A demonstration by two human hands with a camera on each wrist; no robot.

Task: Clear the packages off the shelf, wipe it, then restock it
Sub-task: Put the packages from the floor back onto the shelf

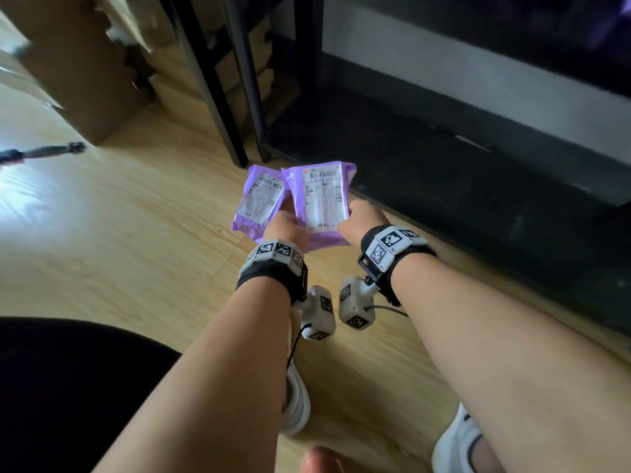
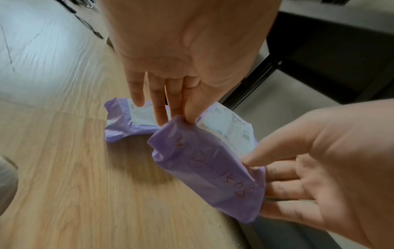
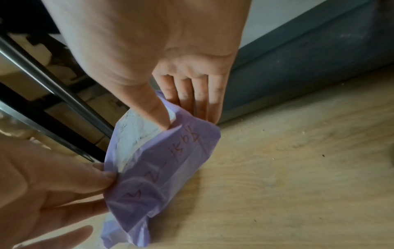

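Purple poly mailer [image 1: 326, 203], soft, light and slick I'd judge, hangs over the wooden floor [image 1: 136, 233], pinched at its near corners by my left hand [image 1: 285, 227] and right hand [image 1: 362, 220]; a second mailer [image 1: 261, 203] lies at nine o'clock.

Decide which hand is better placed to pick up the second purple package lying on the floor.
Left, probably. The left hand has fingers reaching over the floor package, while the right hand grips the far end of the held package.
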